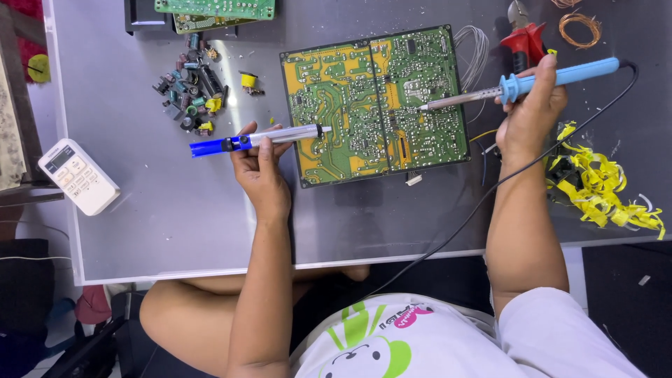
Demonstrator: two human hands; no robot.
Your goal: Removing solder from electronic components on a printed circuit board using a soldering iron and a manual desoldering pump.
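A large green and yellow circuit board (378, 98) lies solder side up on the grey table (161, 210). My left hand (259, 164) grips a blue and silver desoldering pump (255, 138), held level, its tip over the board's left edge. My right hand (532, 105) holds a light blue soldering iron (553, 75); its metal tip touches the board near its right middle. The iron's black cord (490, 189) runs down off the table's front edge.
A pile of small removed components (192, 84) sits left of the board. A white remote control (78, 176) lies at far left. Red pliers (523, 38), copper wire coils (579, 26) and yellow scraps (602, 189) are at right. More circuit boards (213, 12) lie at top.
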